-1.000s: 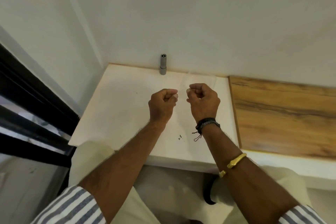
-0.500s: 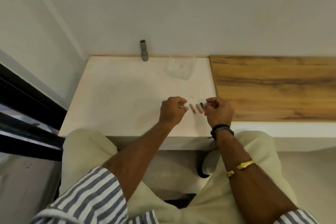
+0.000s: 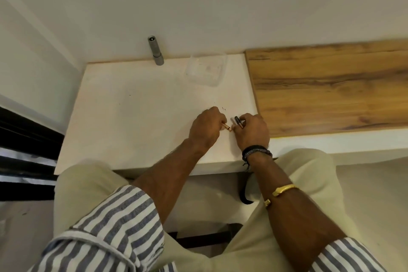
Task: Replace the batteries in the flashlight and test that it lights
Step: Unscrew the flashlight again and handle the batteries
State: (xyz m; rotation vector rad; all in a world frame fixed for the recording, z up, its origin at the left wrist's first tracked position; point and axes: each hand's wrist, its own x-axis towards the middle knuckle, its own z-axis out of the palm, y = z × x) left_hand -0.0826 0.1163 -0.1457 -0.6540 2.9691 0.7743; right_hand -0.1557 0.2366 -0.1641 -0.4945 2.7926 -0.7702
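Observation:
A grey flashlight (image 3: 155, 51) stands upright at the back of the white table (image 3: 136, 117), against the wall. My left hand (image 3: 206, 129) pinches an orange battery (image 3: 227, 127) that lies low over the table near its front right. Close beside it, my right hand (image 3: 251, 131) holds a dark battery (image 3: 238, 122) with its fingertips; a second pale battery seems to lie against it. Both hands rest close together, well in front of the flashlight.
A clear plastic box (image 3: 206, 69) sits at the back right of the white table. A wood-grain top (image 3: 331, 88) adjoins on the right. Walls close off the back and left, with a dark frame (image 3: 26, 139) at the left.
My fists were raised mid-table, then came down to the batteries at the front right. The left hand now grips the orange battery and the right one the dark battery.

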